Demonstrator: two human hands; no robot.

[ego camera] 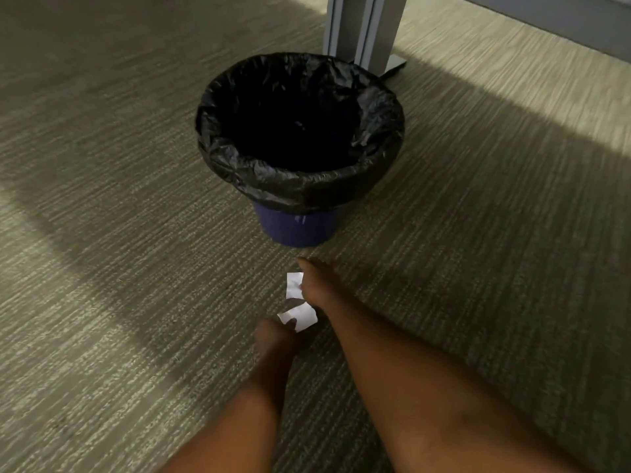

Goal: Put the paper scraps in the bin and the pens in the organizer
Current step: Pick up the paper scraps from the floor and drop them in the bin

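Observation:
A purple bin (296, 230) with a black liner bag (300, 186) folded over its rim stands on the carpet, its mouth dark. Just in front of it are both my hands. My right hand (316, 285) pinches a small white paper scrap (293, 284) at its fingertips. My left hand (275, 339) holds a second white scrap (300, 317) just below the first. Both scraps hang low over the carpet, short of the bin's base. No pens or organizer are in view.
A grey metal desk leg (362, 29) with a flat foot (394, 63) stands right behind the bin. Striped grey-green carpet (119, 199) covers the floor, with a bright sunlit band at the upper right.

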